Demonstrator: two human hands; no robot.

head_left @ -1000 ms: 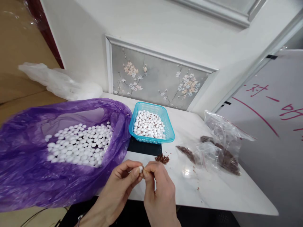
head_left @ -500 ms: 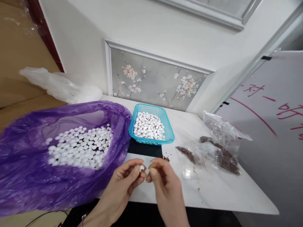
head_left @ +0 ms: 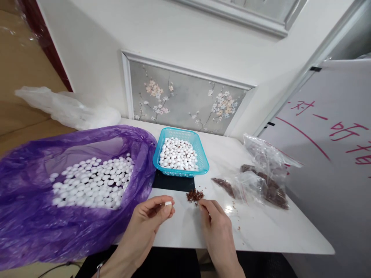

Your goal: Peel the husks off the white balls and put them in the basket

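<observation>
Between the thumb and fingers of my left hand is a small white ball, its lower part hidden by the thumb. My right hand is in a pinch over the table, its fingertips at the near right edge of a pile of reddish-brown bits. Whatever those fingertips pinch is too small to make out. Beyond the pile, a blue plastic basket holds many white balls with brown bits among them. Plain white balls fill an open purple plastic bag on the left.
A dark flat pad lies partly under the basket. To the right, clear bags of brown bits rest on the white table, with crumbs nearby. A whitish plastic bag lies behind the purple one. The wall and a whiteboard bound the table.
My right hand has moved away from my left, rightward to the pile of brown bits. My left hand keeps the white ball and is slightly turned. The view has shifted a little.
</observation>
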